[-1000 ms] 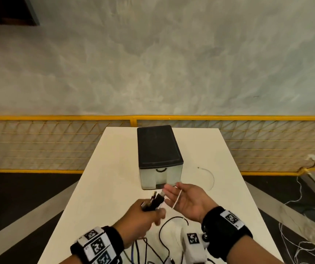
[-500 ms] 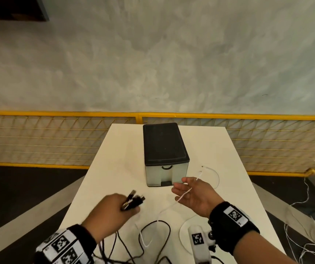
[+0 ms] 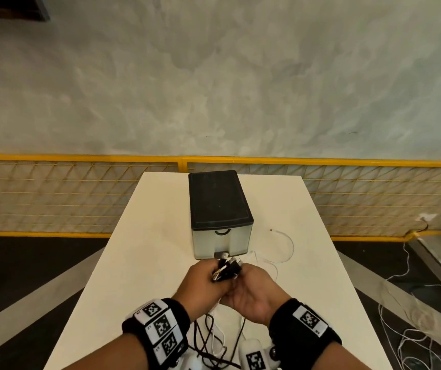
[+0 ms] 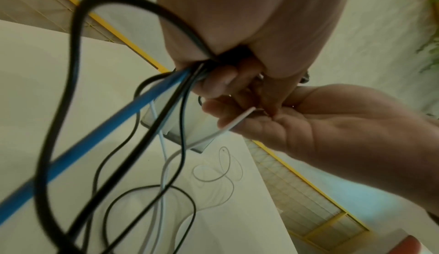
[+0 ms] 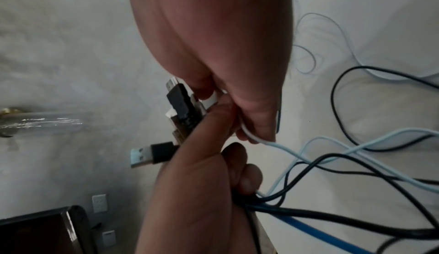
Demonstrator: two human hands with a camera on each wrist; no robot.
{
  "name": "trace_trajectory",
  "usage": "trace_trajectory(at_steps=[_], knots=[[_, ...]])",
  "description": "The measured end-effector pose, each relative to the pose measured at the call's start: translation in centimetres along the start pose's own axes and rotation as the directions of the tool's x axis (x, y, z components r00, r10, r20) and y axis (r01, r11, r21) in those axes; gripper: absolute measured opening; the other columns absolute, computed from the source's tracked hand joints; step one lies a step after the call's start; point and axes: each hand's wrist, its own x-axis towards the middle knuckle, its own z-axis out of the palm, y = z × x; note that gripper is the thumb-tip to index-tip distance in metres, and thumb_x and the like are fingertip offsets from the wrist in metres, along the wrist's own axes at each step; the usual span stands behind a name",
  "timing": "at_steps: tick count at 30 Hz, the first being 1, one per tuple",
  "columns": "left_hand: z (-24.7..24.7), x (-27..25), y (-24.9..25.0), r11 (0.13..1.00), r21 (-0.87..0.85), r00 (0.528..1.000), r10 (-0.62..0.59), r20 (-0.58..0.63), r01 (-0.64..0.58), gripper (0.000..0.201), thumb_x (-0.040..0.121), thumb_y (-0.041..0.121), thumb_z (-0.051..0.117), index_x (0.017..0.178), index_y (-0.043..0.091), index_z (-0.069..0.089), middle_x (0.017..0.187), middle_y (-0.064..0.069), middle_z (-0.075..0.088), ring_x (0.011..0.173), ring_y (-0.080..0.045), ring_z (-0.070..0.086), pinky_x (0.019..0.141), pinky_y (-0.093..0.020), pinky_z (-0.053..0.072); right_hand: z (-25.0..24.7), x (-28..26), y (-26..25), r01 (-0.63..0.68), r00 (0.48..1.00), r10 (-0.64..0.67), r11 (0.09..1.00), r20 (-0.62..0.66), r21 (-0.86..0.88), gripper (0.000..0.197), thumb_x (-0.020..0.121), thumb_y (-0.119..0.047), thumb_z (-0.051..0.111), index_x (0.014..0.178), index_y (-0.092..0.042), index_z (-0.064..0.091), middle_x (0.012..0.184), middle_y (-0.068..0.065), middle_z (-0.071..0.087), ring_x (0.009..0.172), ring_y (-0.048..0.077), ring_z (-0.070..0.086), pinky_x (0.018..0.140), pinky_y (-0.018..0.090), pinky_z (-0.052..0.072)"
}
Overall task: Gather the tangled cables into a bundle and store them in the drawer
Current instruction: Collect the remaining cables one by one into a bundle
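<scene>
My left hand [image 3: 206, 276] grips a bundle of black and blue cables [image 4: 114, 126] just below their plug ends [image 3: 226, 268], which stick up in front of the drawer unit [image 3: 218, 206]. A black USB plug [image 5: 152, 154] points out of that fist. My right hand [image 3: 247, 280] is pressed against the left one, its fingers [image 5: 247, 126] pinching a white cable [image 5: 308, 145] at its plug beside the bundle. The cables hang down in loops onto the table [image 3: 144, 257]. The drawer [image 3: 222, 240] with its black handle is closed.
The white cable's far end [image 3: 286, 247] curls on the table right of the drawer unit. Black loops [image 3: 208, 343] lie near the table's front edge. A yellow mesh fence [image 3: 80, 198] runs behind the table. More white wire [image 3: 414, 337] lies on the floor at right.
My left hand has swung back from the left with the plug bundle and met my right hand in front of the drawer. The right hand has closed on the white cable.
</scene>
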Motion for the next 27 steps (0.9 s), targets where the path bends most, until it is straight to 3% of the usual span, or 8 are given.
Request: trace_trajectory(at_steps=[1, 6, 10, 13, 16, 19, 22, 27], knots=[[0.1, -0.1, -0.3, 1.0, 0.009, 1.0, 0.003, 0.004, -0.003, 0.019, 0.069, 0.027, 0.07, 0.086, 0.02, 0.073, 0.083, 0.002, 0.074, 0.08, -0.01, 0.069, 0.076, -0.033, 0.054, -0.1, -0.1, 0.1, -0.017, 1.0, 0.017, 1.0, 0.0, 0.0, 0.039, 0.098, -0.015, 0.032, 0.11, 0.001, 0.065, 0.104, 0.022, 0.07, 0.09, 0.031, 0.066, 0.09, 0.043, 0.05], [0.8, -1.2, -0.6, 0.999, -0.039, 0.997, -0.012, 0.08, 0.015, 0.011, 0.067, 0.023, 0.063, 0.077, 0.027, 0.065, 0.074, 0.009, 0.067, 0.07, -0.006, 0.061, 0.072, -0.031, 0.051, -0.4, -0.5, -1.0, -0.046, 0.999, 0.047, 0.999, -0.023, 0.02, 0.038, 0.101, -0.034, 0.04, 0.105, -0.006, 0.065, 0.086, 0.017, 0.068, 0.08, 0.031, 0.064, 0.074, 0.044, 0.054], [0.5, -1.4, -1.1, 0.994, -0.107, 0.999, -0.031, 0.029, 0.034, 0.015, 0.069, 0.019, 0.068, 0.084, 0.023, 0.069, 0.078, 0.003, 0.071, 0.073, -0.007, 0.063, 0.073, -0.032, 0.051, -0.3, -0.8, -1.7, -0.088, 0.995, 0.091, 0.991, 0.028, -0.097, 0.041, 0.101, -0.04, 0.04, 0.109, -0.011, 0.067, 0.093, 0.014, 0.069, 0.089, 0.031, 0.061, 0.099, 0.053, 0.04], [0.0, -1.8, -1.2, 0.994, -0.092, 0.99, -0.051, 0.134, 0.064, 0.013, 0.069, 0.015, 0.069, 0.067, 0.027, 0.065, 0.064, 0.012, 0.063, 0.062, -0.001, 0.055, 0.065, -0.026, 0.043, -0.6, -0.7, -1.8, -0.091, 0.996, 0.093, 0.983, 0.006, -0.162, 0.034, 0.1, -0.037, 0.043, 0.112, -0.014, 0.065, 0.102, 0.012, 0.069, 0.096, 0.028, 0.06, 0.084, 0.048, 0.042], [-0.4, -3.1, -1.6, 0.995, -0.007, 0.952, -0.092, 0.292, 0.098, 0.012, 0.072, 0.016, 0.073, 0.069, 0.023, 0.063, 0.068, 0.007, 0.057, 0.062, -0.007, 0.05, 0.063, -0.023, 0.04, -1.9, -0.6, -3.1, -0.056, 0.997, 0.052, 0.997, -0.056, -0.062, 0.025, 0.099, -0.026, 0.046, 0.116, -0.013, 0.058, 0.106, 0.013, 0.074, 0.104, 0.028, 0.068, 0.081, 0.05, 0.051], [-0.8, -4.0, -2.0, 0.988, -0.041, 0.949, -0.132, 0.286, 0.15, 0.017, 0.075, 0.021, 0.077, 0.066, 0.022, 0.062, 0.064, 0.007, 0.054, 0.058, -0.008, 0.049, 0.058, -0.019, 0.04, -2.9, -1.4, -3.5, -0.026, 0.999, 0.02, 0.984, -0.04, -0.175, 0.02, 0.099, -0.026, 0.047, 0.108, -0.013, 0.059, 0.105, 0.014, 0.074, 0.1, 0.029, 0.071, 0.079, 0.047, 0.055], [-1.6, -4.0, -2.0, 0.969, -0.117, 0.952, -0.186, 0.244, 0.219, 0.022, 0.083, 0.019, 0.074, 0.069, 0.016, 0.058, 0.049, 0.011, 0.043, 0.042, -0.006, 0.036, 0.043, -0.017, 0.031, -4.2, -2.9, -2.7, -0.041, 0.998, 0.011, 0.871, -0.063, -0.49, 0.026, 0.099, -0.035, 0.047, 0.1, -0.016, 0.064, 0.093, 0.008, 0.071, 0.081, 0.022, 0.066, 0.072, 0.035, 0.052], [-3.9, -3.4, -1.4, 0.903, -0.312, 0.954, -0.269, 0.131, 0.297, 0.02, 0.091, 0.025, 0.065, 0.082, 0.007, 0.064, 0.066, -0.006, 0.059, 0.045, -0.014, 0.035, 0.044, -0.024, 0.029, -6.7, -5.6, 0.4, -0.108, 0.986, 0.169, 0.583, -0.01, -0.806, 0.023, 0.093, -0.022, 0.048, 0.092, -0.014, 0.069, 0.08, 0.007, 0.064, 0.063, 0.015, 0.059, 0.054, 0.025, 0.05]])
